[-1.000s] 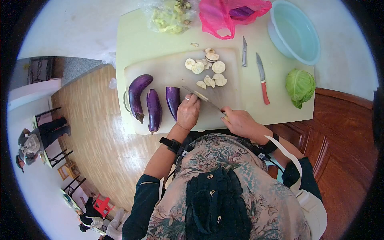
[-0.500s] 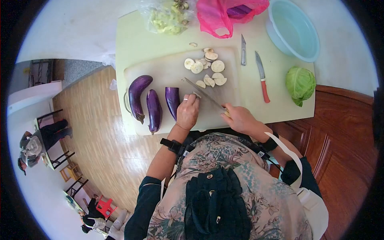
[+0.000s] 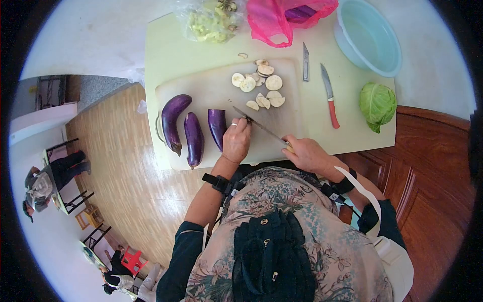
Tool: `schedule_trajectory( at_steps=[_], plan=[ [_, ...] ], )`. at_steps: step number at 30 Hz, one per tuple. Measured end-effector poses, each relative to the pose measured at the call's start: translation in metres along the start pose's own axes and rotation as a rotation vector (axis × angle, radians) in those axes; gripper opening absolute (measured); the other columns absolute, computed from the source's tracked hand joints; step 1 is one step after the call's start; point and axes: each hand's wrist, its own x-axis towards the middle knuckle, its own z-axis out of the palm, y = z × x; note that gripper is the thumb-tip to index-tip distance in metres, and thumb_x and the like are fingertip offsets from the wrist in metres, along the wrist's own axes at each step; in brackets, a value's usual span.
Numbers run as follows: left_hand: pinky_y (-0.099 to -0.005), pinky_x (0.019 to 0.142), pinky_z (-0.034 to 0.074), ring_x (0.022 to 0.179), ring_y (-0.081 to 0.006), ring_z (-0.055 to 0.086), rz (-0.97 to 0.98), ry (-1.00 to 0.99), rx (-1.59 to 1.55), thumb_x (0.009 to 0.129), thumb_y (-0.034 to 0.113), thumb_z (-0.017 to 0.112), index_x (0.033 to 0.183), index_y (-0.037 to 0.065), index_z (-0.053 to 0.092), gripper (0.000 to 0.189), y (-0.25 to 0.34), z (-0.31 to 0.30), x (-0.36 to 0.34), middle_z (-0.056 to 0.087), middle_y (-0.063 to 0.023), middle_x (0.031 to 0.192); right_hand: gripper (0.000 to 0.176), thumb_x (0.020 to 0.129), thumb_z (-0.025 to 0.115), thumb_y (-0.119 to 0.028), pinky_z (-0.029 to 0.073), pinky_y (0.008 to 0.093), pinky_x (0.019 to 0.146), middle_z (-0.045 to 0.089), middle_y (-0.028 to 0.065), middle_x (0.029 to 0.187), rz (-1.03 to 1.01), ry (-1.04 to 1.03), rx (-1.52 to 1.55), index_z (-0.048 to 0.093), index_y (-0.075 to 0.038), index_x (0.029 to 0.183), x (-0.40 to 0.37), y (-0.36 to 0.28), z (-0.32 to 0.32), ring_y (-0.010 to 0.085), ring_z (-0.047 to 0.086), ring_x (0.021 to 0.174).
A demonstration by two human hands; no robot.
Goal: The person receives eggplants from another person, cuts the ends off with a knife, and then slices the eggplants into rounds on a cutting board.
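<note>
My left hand [image 3: 236, 140], closed, pinches a small piece of eggplant on the cutting board [image 3: 201, 80]; most of the piece is hidden by the fingers. In my right hand [image 3: 307, 152] is the handle of a knife [image 3: 261, 127], its blade slanting up and left beside my left fingertips. A cut eggplant [image 3: 217, 128] lies just left of that hand, with two whole eggplants [image 3: 172, 121] [image 3: 194, 138] farther left. Several pale eggplant slices [image 3: 273, 82] rest on the board beyond the blade.
A red-handled knife [image 3: 329, 95], a grey knife [image 3: 306, 63] and a cabbage [image 3: 377, 106] lie on the right. Behind are a blue basin [image 3: 370, 38], a pink bag [image 3: 271, 25] and a clear bag of pale pieces [image 3: 209, 25]. Two people [image 3: 43, 183] [image 3: 118, 272] are at far left.
The knife and my right hand have shifted slightly right and down. The piece under my left fingertips now shows a dark side instead of a pale one.
</note>
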Motion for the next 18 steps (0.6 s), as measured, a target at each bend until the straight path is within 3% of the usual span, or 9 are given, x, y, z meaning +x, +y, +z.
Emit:
schedule_trajectory(
  at_steps=[11,13,18],
  plan=[
    [-0.0305,0.065,0.049,0.080,-0.0248,0.053,0.017,-0.007,-0.011,0.065,0.005,0.055,0.072,0.001,0.056,0.008,-0.003,0.002,-0.002,0.049,-0.0100,0.083,0.029,0.088,0.048,-0.024,0.045,0.0508,0.067,0.060,0.0258,0.075,-0.017,-0.009,-0.051,0.048,0.003,0.098,0.012,-0.001,0.004,0.0431,0.059,0.075],
    [-0.0306,0.065,0.049,0.080,-0.0249,0.053,0.025,0.005,-0.003,0.065,0.005,0.055,0.072,0.001,0.056,0.008,-0.004,0.004,-0.002,0.049,-0.0101,0.083,0.033,0.088,0.051,-0.023,0.045,0.0483,0.070,0.061,0.0250,0.081,0.010,-0.030,-0.051,0.048,0.000,0.111,0.016,-0.001,0.006,0.0422,0.059,0.077],
    [-0.0310,0.067,0.048,0.080,-0.0260,0.053,0.015,-0.009,-0.001,0.065,0.004,0.055,0.071,0.000,0.055,0.007,-0.003,0.003,-0.003,0.049,-0.0110,0.083,0.034,0.087,0.051,-0.024,0.046,0.0485,0.069,0.061,0.0250,0.080,0.031,-0.020,-0.056,0.049,0.000,0.111,0.023,-0.004,0.011,0.0422,0.059,0.076]
  ],
)
